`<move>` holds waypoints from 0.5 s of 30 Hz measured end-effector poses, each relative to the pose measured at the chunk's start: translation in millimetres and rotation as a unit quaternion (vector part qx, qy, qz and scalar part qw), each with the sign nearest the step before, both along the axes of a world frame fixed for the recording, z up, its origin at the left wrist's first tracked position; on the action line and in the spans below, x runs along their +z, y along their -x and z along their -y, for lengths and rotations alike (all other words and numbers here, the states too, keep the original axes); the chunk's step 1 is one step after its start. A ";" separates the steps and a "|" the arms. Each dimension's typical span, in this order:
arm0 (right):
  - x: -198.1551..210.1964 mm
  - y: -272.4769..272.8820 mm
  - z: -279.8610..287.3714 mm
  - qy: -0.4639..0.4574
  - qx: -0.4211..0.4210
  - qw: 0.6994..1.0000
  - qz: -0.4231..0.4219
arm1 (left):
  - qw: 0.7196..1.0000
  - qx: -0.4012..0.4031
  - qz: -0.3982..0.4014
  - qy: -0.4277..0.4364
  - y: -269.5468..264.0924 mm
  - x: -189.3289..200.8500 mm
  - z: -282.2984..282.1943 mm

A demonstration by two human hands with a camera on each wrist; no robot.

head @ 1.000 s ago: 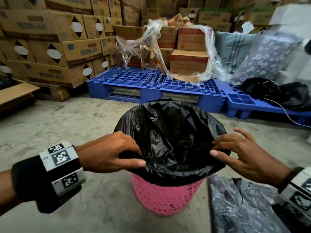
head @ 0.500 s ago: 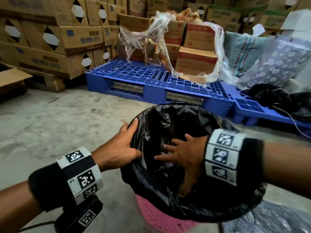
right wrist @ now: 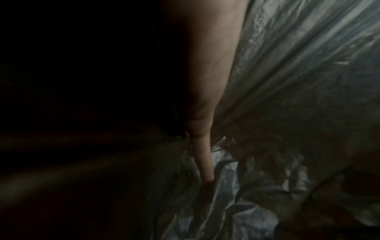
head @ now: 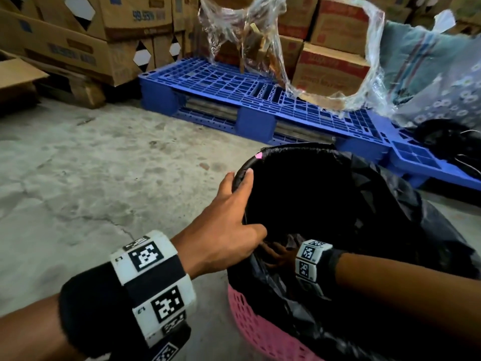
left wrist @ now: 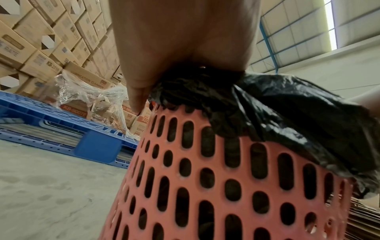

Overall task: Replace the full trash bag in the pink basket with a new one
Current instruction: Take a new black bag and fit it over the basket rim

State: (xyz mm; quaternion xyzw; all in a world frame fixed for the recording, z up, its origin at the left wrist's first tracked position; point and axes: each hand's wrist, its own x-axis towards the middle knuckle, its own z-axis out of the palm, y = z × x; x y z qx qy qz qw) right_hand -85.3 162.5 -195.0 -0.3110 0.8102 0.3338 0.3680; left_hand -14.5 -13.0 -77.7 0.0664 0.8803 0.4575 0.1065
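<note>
A pink perforated basket (head: 260,332) (left wrist: 226,178) stands on the concrete floor, lined with a black trash bag (head: 390,204) (left wrist: 277,113) folded over its rim. My left hand (head: 244,204) (left wrist: 180,40) grips the left side of the rim through the bag, with the thumb inside and the fingers along the rim. My right hand (head: 278,254) reaches down inside the bag near the left wall. In the dark right wrist view a straight finger (right wrist: 205,162) presses against the crinkled plastic. The bag hides the rest of that hand.
Blue plastic pallets (head: 260,100) lie just behind the basket, carrying cardboard boxes (head: 333,69) and torn clear wrap (head: 260,35). More stacked boxes (head: 78,48) stand at the back left. Bare concrete floor (head: 104,165) spreads to the left. Dark bundles (head: 447,136) lie at the right.
My right hand left the right side of the rim and went down inside the bag. My left hand shifted along the rim to its left side. The head view came closer.
</note>
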 end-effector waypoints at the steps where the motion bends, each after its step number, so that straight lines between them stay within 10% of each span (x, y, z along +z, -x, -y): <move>1: 10.6 -1.2 1.6 0.021 -0.019 0.999 0.015 | 1.000 0.002 -0.003 -0.001 0.2 -0.3 -0.6; 4: 56.9 6.0 1.2 0.142 -0.154 0.974 0.081 | 1.000 0.007 -0.015 -0.006 0.9 -0.6 -1.8; 15: 225.5 -64.8 -130.4 0.250 -0.143 0.953 -0.098 | 0.999 0.003 -0.048 0.018 6.8 7.3 -6.3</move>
